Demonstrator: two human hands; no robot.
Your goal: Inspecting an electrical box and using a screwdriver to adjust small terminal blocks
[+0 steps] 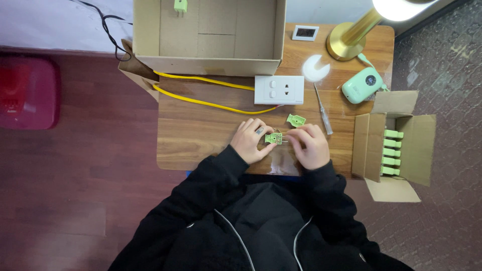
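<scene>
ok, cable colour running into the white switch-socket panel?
Yellow. The cable runs from the left to the white panel; the head view shows it best.

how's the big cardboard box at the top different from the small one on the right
The big cardboard box sits on the table's far edge and holds one green plug; the small cardboard box sits off the table's right side and holds a row of green plugs. Both are open-topped brown cardboard.
</scene>
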